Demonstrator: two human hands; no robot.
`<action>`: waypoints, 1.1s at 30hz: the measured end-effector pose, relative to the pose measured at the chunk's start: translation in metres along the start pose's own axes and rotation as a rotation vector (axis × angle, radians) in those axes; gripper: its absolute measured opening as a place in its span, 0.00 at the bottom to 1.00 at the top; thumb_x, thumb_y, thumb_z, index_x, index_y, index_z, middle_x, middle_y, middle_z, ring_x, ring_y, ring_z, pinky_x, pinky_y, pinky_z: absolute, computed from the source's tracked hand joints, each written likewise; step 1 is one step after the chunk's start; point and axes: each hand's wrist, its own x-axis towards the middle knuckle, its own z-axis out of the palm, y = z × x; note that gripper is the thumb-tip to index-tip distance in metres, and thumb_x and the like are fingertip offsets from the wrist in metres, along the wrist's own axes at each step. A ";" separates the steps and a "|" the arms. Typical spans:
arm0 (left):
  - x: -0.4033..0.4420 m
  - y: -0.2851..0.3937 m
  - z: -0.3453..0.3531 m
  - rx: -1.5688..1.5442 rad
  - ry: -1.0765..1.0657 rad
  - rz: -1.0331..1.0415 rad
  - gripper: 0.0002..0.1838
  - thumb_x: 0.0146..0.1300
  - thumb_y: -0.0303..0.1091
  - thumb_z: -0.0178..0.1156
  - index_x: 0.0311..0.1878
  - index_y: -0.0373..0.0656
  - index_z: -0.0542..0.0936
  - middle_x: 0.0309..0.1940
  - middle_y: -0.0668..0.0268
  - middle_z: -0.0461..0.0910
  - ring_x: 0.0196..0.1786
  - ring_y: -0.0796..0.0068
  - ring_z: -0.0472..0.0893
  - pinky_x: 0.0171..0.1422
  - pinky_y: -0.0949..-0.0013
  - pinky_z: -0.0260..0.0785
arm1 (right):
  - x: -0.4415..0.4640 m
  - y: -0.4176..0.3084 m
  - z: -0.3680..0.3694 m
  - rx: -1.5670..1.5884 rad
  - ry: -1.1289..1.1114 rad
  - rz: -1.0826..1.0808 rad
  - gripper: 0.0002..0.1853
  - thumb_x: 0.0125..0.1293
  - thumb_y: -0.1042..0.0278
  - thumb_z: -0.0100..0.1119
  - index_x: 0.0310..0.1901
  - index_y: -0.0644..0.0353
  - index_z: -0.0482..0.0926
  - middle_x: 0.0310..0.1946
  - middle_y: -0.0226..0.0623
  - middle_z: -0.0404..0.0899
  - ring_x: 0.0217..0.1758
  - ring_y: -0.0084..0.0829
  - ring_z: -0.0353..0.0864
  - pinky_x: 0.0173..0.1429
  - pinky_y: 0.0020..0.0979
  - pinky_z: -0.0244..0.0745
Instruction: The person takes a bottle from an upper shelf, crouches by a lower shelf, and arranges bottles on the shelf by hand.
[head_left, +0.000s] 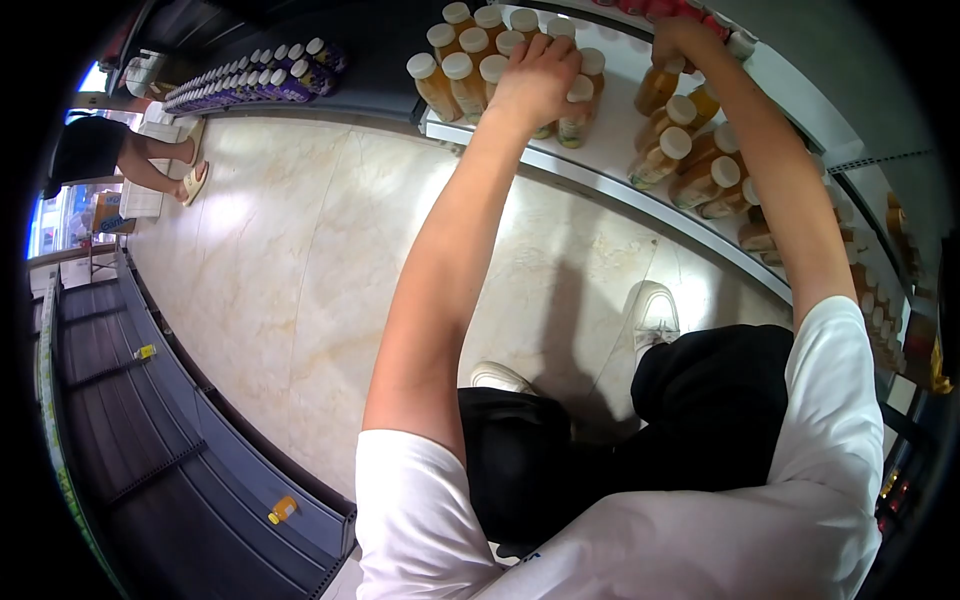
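My left hand (541, 82) is curled over the white caps in a group of orange juice bottles (438, 88) standing on a white shelf (610, 150). Its palm hides the bottle under it. My right hand (684, 42) is bent down with closed fingers at the cap of another juice bottle (656, 90), at the back of a second group. The fingertips of this hand are partly hidden. Nearer the shelf's front edge in that group, a tilted juice bottle (661, 160) leans beside several others.
Red-topped items (650, 8) line the back. Purple bottles (285, 80) stand in rows on a dark shelf at left. A person's legs (155, 165) are at the far left. A dark shelf (190, 440) at lower left carries a small orange bottle (283, 510).
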 end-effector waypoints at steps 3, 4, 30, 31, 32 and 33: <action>0.004 0.005 -0.003 0.033 -0.018 -0.013 0.33 0.40 0.49 0.77 0.51 0.43 0.81 0.56 0.66 0.76 0.62 0.60 0.71 0.66 0.53 0.65 | 0.006 -0.004 0.006 0.153 0.160 -0.025 0.25 0.54 0.66 0.72 0.52 0.71 0.81 0.40 0.53 0.86 0.32 0.43 0.88 0.33 0.41 0.86; 0.005 0.006 -0.004 0.053 -0.040 -0.029 0.34 0.40 0.49 0.77 0.50 0.43 0.81 0.55 0.66 0.76 0.62 0.60 0.72 0.66 0.54 0.66 | 0.012 -0.008 0.005 0.149 0.118 -0.045 0.25 0.54 0.66 0.72 0.53 0.70 0.81 0.39 0.52 0.86 0.31 0.43 0.88 0.32 0.39 0.86; -0.007 0.009 0.010 -0.020 0.053 -0.056 0.44 0.33 0.49 0.77 0.58 0.41 0.78 0.63 0.59 0.72 0.66 0.56 0.69 0.68 0.56 0.63 | -0.008 -0.056 -0.012 0.360 0.282 -0.373 0.13 0.45 0.71 0.72 0.33 0.65 0.82 0.23 0.44 0.83 0.22 0.35 0.85 0.28 0.35 0.81; -0.006 0.010 0.009 -0.023 0.039 -0.074 0.43 0.33 0.48 0.77 0.58 0.41 0.78 0.63 0.60 0.72 0.66 0.56 0.69 0.70 0.55 0.63 | -0.007 -0.054 -0.010 0.363 0.279 -0.366 0.13 0.45 0.71 0.72 0.33 0.65 0.82 0.23 0.44 0.83 0.22 0.35 0.85 0.28 0.35 0.81; -0.005 0.011 0.006 -0.026 0.022 -0.091 0.43 0.34 0.48 0.77 0.58 0.42 0.78 0.63 0.60 0.72 0.66 0.56 0.69 0.71 0.54 0.62 | -0.014 -0.054 -0.014 0.344 0.287 -0.374 0.14 0.45 0.70 0.72 0.34 0.65 0.82 0.23 0.43 0.83 0.22 0.35 0.84 0.29 0.35 0.80; -0.005 0.011 0.007 -0.031 0.015 -0.081 0.43 0.34 0.48 0.77 0.58 0.42 0.78 0.63 0.60 0.72 0.66 0.56 0.69 0.71 0.54 0.62 | -0.021 -0.054 -0.018 0.328 0.296 -0.381 0.15 0.45 0.69 0.72 0.35 0.64 0.82 0.23 0.43 0.82 0.22 0.35 0.84 0.30 0.35 0.80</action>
